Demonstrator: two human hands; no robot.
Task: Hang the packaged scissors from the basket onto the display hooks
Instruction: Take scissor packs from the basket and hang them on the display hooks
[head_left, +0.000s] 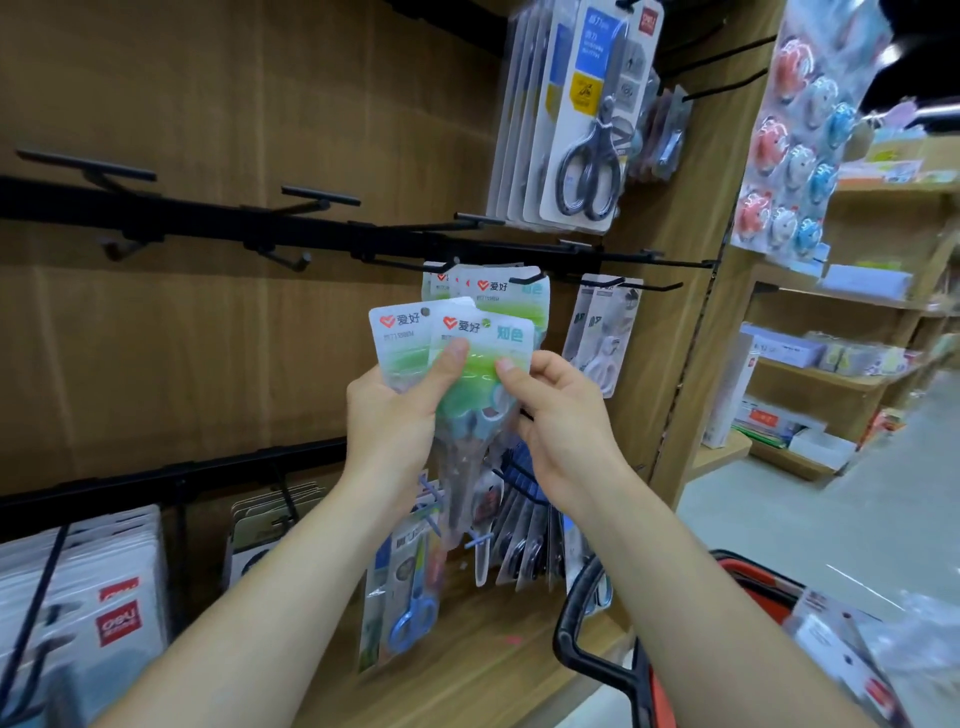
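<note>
Setting: retail shop, stationery section.

Evidence:
- A wood-panelled display wall (208, 338) is fitted with black horizontal rails (208, 214) carrying projecting hooks (319, 196).
- Several hooks hold many copies of the same item. These are packaged scissors (587, 130) on printed backing cards, hung one behind another.
- Lower left, a thick stack of blister packs (104, 597) with red brand labels hangs the same way.
- Right side, a card of small coloured toys (795, 156) hangs at the panel's end.
- Beyond it, open wooden shelves (841, 382) stocked with boxed and paper goods run along a grey aisle floor (779, 519).
- A red shopping basket (753, 571) with a black handle, lower right, holds more packaged goods.
</note>
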